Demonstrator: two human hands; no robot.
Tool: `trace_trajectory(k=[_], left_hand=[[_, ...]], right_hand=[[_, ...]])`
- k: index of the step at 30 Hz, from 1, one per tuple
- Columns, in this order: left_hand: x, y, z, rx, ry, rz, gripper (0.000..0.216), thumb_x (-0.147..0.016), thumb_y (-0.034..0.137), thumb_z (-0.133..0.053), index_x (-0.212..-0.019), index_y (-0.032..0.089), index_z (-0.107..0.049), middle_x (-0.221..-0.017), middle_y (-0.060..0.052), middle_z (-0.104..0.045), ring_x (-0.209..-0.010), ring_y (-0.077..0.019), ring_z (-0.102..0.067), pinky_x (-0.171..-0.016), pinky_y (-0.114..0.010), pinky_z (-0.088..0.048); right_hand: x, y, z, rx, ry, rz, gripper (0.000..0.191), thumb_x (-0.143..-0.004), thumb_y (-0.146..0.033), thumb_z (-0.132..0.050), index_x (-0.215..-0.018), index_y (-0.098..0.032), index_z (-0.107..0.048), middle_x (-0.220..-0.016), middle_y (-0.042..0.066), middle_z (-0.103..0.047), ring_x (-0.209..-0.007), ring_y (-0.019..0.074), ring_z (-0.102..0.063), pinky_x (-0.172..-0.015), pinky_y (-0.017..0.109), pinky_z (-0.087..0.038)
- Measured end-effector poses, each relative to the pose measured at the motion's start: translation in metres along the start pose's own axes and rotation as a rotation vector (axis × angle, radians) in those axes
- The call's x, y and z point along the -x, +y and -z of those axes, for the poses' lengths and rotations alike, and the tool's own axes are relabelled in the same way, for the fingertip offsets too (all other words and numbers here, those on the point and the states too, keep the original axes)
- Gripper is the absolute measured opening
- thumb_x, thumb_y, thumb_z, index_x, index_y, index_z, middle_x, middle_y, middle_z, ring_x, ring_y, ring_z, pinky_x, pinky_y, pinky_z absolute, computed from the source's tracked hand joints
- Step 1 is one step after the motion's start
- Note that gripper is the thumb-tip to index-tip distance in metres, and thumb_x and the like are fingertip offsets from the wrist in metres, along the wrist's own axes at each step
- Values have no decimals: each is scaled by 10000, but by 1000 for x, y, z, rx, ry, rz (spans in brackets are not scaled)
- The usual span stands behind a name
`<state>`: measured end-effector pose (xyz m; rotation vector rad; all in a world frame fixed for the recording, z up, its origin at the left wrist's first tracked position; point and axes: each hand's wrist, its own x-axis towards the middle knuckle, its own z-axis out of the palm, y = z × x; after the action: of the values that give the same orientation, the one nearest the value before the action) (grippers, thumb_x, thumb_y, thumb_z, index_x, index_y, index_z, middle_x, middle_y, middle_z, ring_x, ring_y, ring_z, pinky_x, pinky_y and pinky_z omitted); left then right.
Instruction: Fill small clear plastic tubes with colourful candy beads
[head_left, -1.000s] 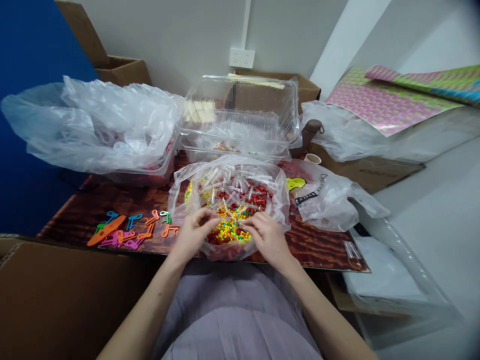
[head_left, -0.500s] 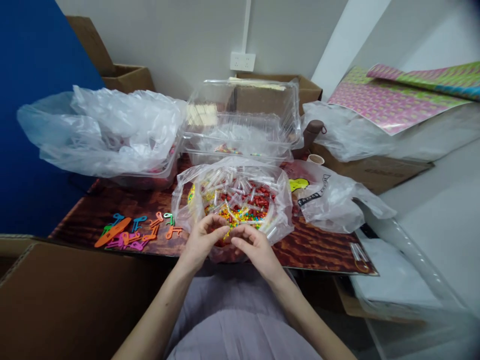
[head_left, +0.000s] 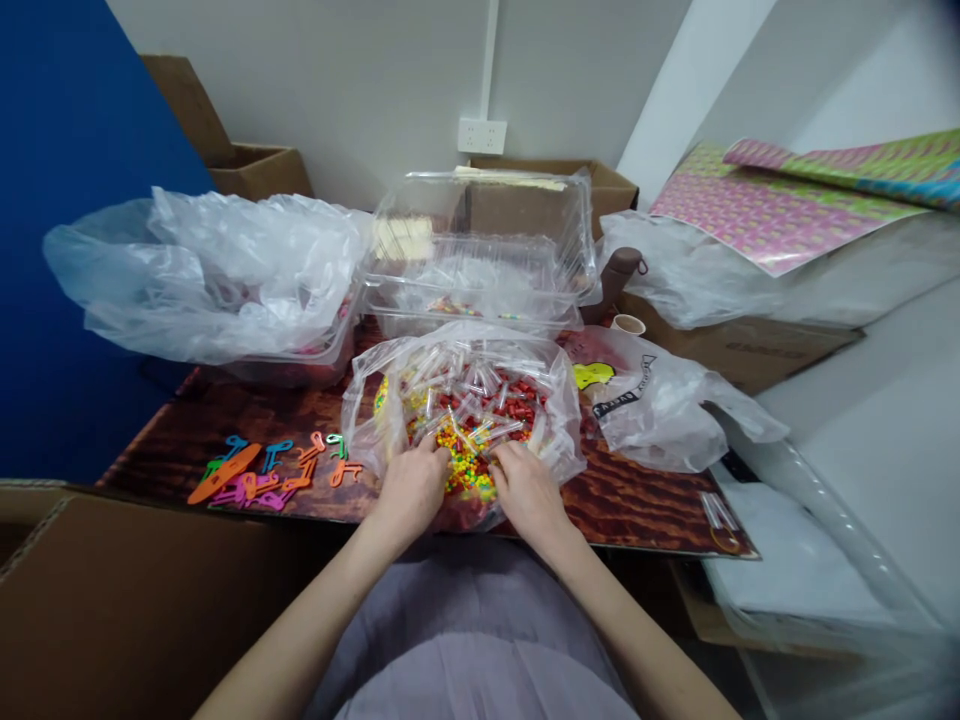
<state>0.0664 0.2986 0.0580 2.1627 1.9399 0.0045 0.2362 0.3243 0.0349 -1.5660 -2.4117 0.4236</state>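
Observation:
In front of me lies an open clear plastic bag [head_left: 360, 400], spread wide. Inside are yellow, green and orange beads [head_left: 466, 470], dark red pieces [head_left: 517, 400] and many clear narrow tubes [head_left: 480, 372]. My left hand [head_left: 412, 485] dips into the near left of the contents, its fingers curled together and their tips partly hidden. My right hand [head_left: 529, 490] reaches in from the near right, fingers bent and closed beside clear tubes. Whatever small thing lies in either hand cannot be made out. Beads show in the gap between the hands.
Orange, blue and pink plastic clips [head_left: 259, 475] lie left on the wood-patterned table [head_left: 630, 510]. Behind are a bag-covered tub [head_left: 292, 370] and a clear hinged box [head_left: 480, 270]. A paper cup [head_left: 628, 324], brown bottle [head_left: 619, 275] and printed bag [head_left: 660, 410] stand or lie right.
My hands, held close together above the near side of the bag, have moved apart and down into its contents. More yellow beads show between them. The view has shifted slightly.

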Motion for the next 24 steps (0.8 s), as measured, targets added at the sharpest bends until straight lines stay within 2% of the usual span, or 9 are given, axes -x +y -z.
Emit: trace_trajectory(k=[6, 9, 15, 19, 24], left_hand=[[-6, 4, -2, -121, -64, -42, 278, -896, 144, -362, -935, 109, -635, -931, -144, -637, -792, -275, -670, -654, -368, -504], [-13, 5, -5, -120, -71, -89, 274, -892, 128, -367, -930, 109, -637, -913, -143, -640, -818, -267, -665, -671, -358, -507], [-18, 1, -3, -59, -63, -92, 248, -900, 173, -396, -921, 134, -640, -907, -119, -639, -799, -232, -657, -710, -341, -504], [-16, 1, -2, -72, -100, -128, 276, -875, 116, -379, -892, 110, -654, -889, -144, -644, -822, -252, -654, -733, -361, -505], [-25, 15, -7, -47, -130, -161, 297, -826, 42, -381, -904, 92, -663, -917, -170, -650, -869, -265, -646, -765, -370, -502]], right_hand=[[-2, 4, 17, 51, -69, 61, 175, -904, -167, -468, -921, -171, -642, -967, 60, -603, -910, 175, -566, -776, 263, -407], [-2, 4, 24, 107, -137, 91, 193, -907, -167, -460, -906, -170, -653, -949, 59, -618, -933, 181, -570, -788, 267, -406], [-2, 6, 32, 178, -165, 136, 197, -898, -154, -451, -933, -169, -644, -961, 57, -632, -913, 184, -586, -755, 269, -420], [-6, -2, 35, 275, -259, 159, 214, -859, -105, -455, -927, -138, -656, -941, 98, -647, -875, 219, -613, -714, 295, -436], [-16, -17, 26, 360, -326, 199, 242, -800, -40, -465, -863, -84, -694, -912, 182, -654, -870, 268, -624, -703, 326, -445]])
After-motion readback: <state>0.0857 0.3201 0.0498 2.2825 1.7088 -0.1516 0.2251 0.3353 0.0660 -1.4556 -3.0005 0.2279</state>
